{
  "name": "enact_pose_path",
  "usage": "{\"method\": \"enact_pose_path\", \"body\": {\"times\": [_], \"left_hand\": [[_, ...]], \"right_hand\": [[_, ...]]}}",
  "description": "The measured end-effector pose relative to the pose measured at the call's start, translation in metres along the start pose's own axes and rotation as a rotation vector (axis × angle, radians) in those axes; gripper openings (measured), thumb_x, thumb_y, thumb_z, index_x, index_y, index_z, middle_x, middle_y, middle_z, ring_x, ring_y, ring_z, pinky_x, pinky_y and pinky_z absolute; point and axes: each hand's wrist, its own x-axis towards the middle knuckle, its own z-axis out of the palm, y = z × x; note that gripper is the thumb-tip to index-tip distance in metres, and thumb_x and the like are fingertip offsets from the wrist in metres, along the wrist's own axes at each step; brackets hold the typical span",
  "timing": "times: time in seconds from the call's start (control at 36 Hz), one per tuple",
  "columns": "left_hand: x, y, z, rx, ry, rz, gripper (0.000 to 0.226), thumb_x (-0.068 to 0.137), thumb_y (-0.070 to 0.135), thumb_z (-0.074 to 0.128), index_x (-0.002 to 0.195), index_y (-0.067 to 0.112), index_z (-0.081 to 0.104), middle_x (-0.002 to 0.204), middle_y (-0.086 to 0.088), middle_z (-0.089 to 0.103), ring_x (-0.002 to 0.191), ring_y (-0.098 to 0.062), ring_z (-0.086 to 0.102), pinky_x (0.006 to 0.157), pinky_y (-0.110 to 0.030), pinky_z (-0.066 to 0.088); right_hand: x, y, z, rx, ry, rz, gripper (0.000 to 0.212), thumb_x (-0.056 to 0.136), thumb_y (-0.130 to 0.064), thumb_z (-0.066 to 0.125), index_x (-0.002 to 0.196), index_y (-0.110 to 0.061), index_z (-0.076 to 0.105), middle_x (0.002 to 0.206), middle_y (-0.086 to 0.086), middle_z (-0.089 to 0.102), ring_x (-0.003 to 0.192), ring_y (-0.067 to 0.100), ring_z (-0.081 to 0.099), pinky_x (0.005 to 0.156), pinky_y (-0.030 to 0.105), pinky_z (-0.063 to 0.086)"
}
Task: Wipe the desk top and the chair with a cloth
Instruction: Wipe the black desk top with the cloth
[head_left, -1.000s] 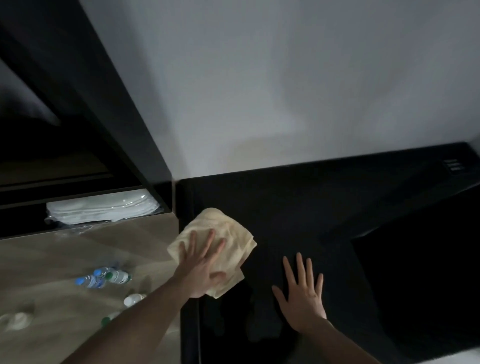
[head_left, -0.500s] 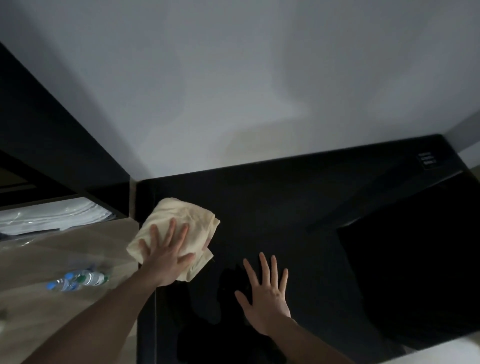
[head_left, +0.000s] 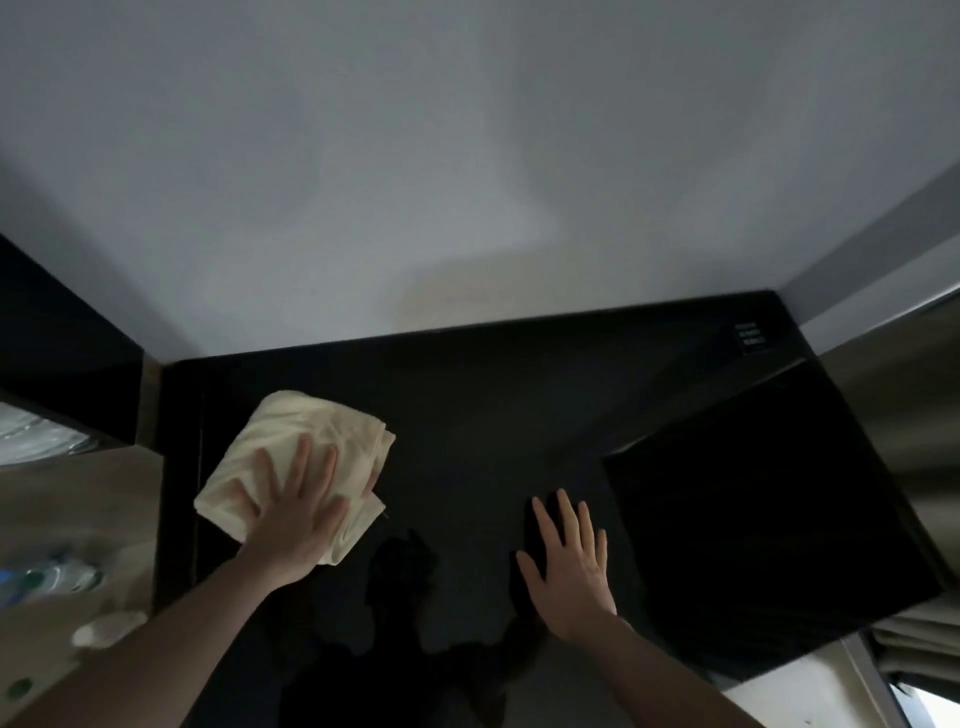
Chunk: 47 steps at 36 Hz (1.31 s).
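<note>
A cream cloth (head_left: 304, 457) is pressed flat onto the black desk top (head_left: 467, 395) by the left hand (head_left: 296, 525). The fingers (head_left: 298, 467) of that hand are spread and nearly straight over the near half of the cloth, with the thumb laid along its right edge; nothing is curled round or pinched. The cloth is bunched in loose folds beyond the fingertips, and its far corner is seen ahead of the hand, toward the wall (head_left: 467, 182). The cloth lies close to the desk's left edge, just left of the hand.

The right hand (head_left: 571, 566) is laid palm down on the bare desk top, well to the right of the cloth and apart from it. Its fingers are straight and slightly fanned, and nothing is held by it. To the right of this hand a darker square panel (head_left: 769, 519) is seen on the desk. Beyond it, near the far right corner, a small label (head_left: 751, 335) is visible, too small to be read. Left of the left forearm, blurred bottles (head_left: 47, 577) are seen lower down.
</note>
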Motion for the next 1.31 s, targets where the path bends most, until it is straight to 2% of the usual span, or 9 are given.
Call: {"method": "enact_pose_path", "body": {"times": [0.19, 0.39, 0.5, 0.69, 0.86, 0.94, 1.03, 1.11, 1.31], "left_hand": [[0.013, 0.095, 0.021, 0.034, -0.061, 0.063, 0.079, 0.087, 0.067, 0.009, 0.161, 0.037, 0.010, 0.169, 0.001, -0.011, 0.154, -0.036, -0.015, 0.102, -0.049, -0.042], [0.040, 0.205, 0.040, -0.021, -0.144, 0.148, 0.072, 0.092, 0.066, -0.002, 0.148, 0.036, -0.037, 0.149, 0.009, -0.054, 0.127, -0.037, -0.058, 0.089, -0.044, -0.049], [0.064, 0.274, 0.047, -0.098, -0.186, 0.133, 0.073, 0.092, 0.068, 0.003, 0.147, 0.042, -0.038, 0.149, 0.015, -0.054, 0.131, -0.040, -0.055, 0.112, -0.064, -0.025], [0.090, 0.360, 0.054, -0.124, -0.162, 0.173, 0.070, 0.102, 0.062, 0.016, 0.149, 0.044, -0.033, 0.148, 0.020, -0.053, 0.130, -0.037, -0.057, 0.115, -0.063, -0.020], [0.087, 0.358, 0.032, -0.039, -0.133, 0.283, 0.064, 0.109, 0.044, 0.019, 0.156, 0.032, -0.024, 0.158, 0.007, -0.040, 0.129, -0.021, -0.059, 0.108, -0.046, -0.037], [0.071, 0.333, 0.014, -0.211, -0.151, 0.232, 0.069, 0.109, 0.038, 0.030, 0.158, 0.034, -0.018, 0.165, 0.010, -0.027, 0.149, -0.016, -0.033, 0.123, -0.043, -0.015], [0.045, 0.295, 0.011, -0.301, 0.026, 0.215, 0.078, 0.105, 0.031, 0.047, 0.161, 0.032, -0.007, 0.169, 0.011, -0.007, 0.155, -0.009, -0.009, 0.127, -0.036, 0.004], [0.023, 0.257, 0.017, -0.228, 0.102, 0.093, 0.083, 0.101, 0.038, 0.055, 0.162, 0.027, 0.000, 0.169, 0.008, -0.003, 0.156, -0.018, -0.001, 0.126, -0.038, 0.011], [-0.002, 0.199, 0.035, -0.073, -0.029, -0.058, 0.100, 0.091, 0.065, 0.055, 0.163, 0.024, -0.001, 0.168, 0.001, -0.020, 0.156, -0.027, -0.011, 0.127, -0.046, 0.007]], "right_hand": [[0.039, 0.073, -0.035, 0.025, 0.006, 0.042, 0.071, 0.107, -0.054, 0.035, 0.165, -0.037, -0.003, 0.171, -0.002, -0.020, 0.157, 0.027, -0.023, 0.128, 0.051, -0.006], [0.072, 0.161, -0.072, -0.022, 0.014, -0.063, 0.071, 0.107, -0.055, 0.034, 0.164, -0.038, -0.005, 0.170, -0.005, -0.022, 0.156, 0.024, -0.025, 0.125, 0.048, -0.013], [0.083, 0.214, -0.100, -0.005, 0.026, 0.021, 0.071, 0.107, -0.056, 0.032, 0.164, -0.037, -0.007, 0.170, -0.005, -0.024, 0.156, 0.026, -0.025, 0.126, 0.051, -0.010], [0.087, 0.265, -0.117, -0.087, -0.028, -0.047, 0.071, 0.107, -0.057, 0.028, 0.162, -0.039, -0.014, 0.170, -0.005, -0.024, 0.156, 0.023, -0.024, 0.127, 0.053, -0.008], [0.090, 0.234, -0.120, -0.039, -0.025, -0.012, 0.071, 0.108, -0.056, 0.029, 0.164, -0.034, -0.008, 0.171, 0.000, -0.019, 0.157, 0.032, -0.021, 0.126, 0.056, -0.006], [0.096, 0.206, -0.124, -0.016, -0.006, -0.046, 0.071, 0.108, -0.055, 0.030, 0.164, -0.034, -0.007, 0.171, 0.000, -0.018, 0.157, 0.030, -0.019, 0.128, 0.055, -0.004], [0.104, 0.167, -0.126, -0.032, 0.047, -0.147, 0.071, 0.107, -0.054, 0.033, 0.164, -0.034, -0.004, 0.172, 0.001, -0.014, 0.158, 0.030, -0.016, 0.128, 0.055, -0.001], [0.116, 0.119, -0.128, -0.032, 0.045, -0.231, 0.076, 0.106, -0.056, 0.035, 0.163, -0.036, -0.011, 0.171, 0.002, -0.020, 0.157, 0.031, -0.020, 0.127, 0.056, -0.005], [0.150, 0.033, -0.113, -0.076, -0.072, -0.331, 0.090, 0.101, -0.067, 0.040, 0.156, -0.045, -0.027, 0.159, -0.004, -0.047, 0.147, 0.033, -0.041, 0.116, 0.063, -0.020]]}}
